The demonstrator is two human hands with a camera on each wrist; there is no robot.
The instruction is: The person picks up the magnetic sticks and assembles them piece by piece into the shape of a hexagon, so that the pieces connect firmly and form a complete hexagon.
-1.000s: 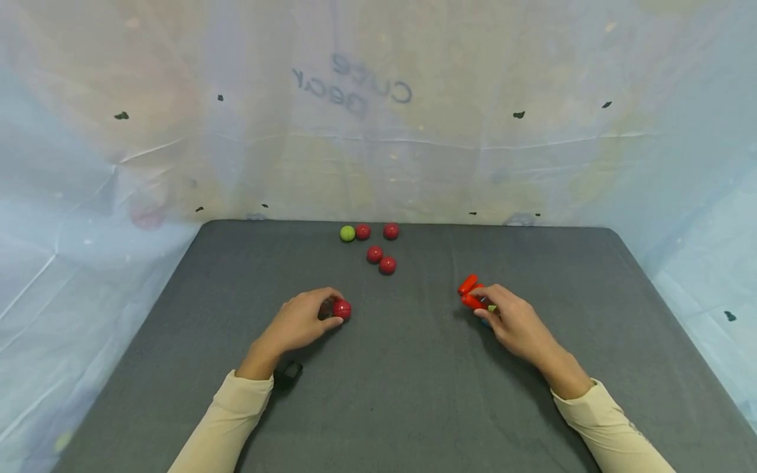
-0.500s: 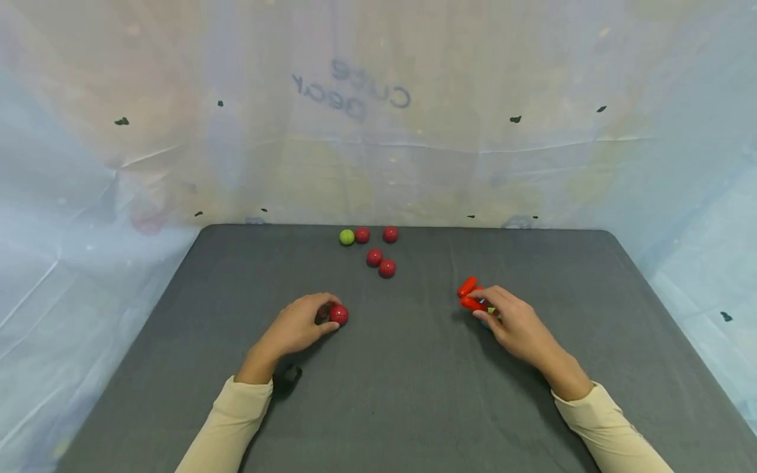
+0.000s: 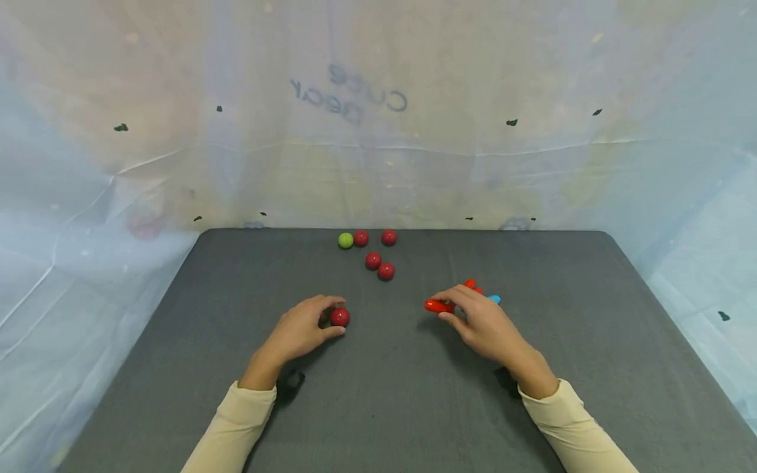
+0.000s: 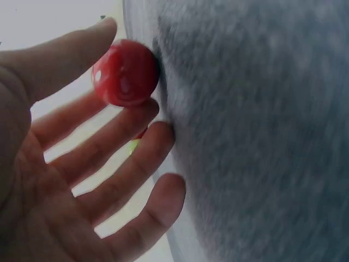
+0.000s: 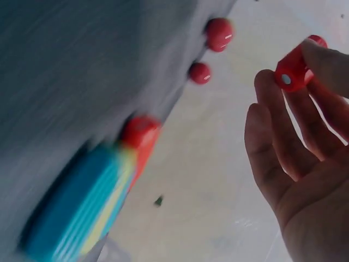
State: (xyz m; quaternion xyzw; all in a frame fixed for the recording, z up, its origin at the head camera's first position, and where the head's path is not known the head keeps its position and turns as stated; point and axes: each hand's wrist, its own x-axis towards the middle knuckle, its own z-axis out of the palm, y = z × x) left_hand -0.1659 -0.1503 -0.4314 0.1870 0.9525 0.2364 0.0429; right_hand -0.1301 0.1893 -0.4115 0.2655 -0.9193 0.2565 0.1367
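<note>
A glossy red ball (image 3: 340, 317) sits on the dark table between the thumb and forefinger of my left hand (image 3: 301, 328). In the left wrist view, the red ball (image 4: 126, 72) rests low against the cloth, with the left hand's fingers (image 4: 144, 155) spread and fairly straight beside it. My right hand (image 3: 485, 325) pinches a short red cylinder (image 3: 439, 306) between thumb and fingertips, raised off the table. A pale dot marks the end of this red cylinder (image 5: 292, 68) in the right wrist view.
Behind the right hand lie more red pieces (image 3: 470, 284) and a ridged blue piece (image 5: 76, 204) with a yellow-green stripe. Several red balls (image 3: 386, 271) and a green ball (image 3: 345, 240) lie toward the table's far edge. A pale printed sheet (image 3: 378, 164) hangs behind the table.
My right hand has lifted the red cylinder from the pile and moved left with it. My left hand's fingers have parted around the red ball, which has shifted little.
</note>
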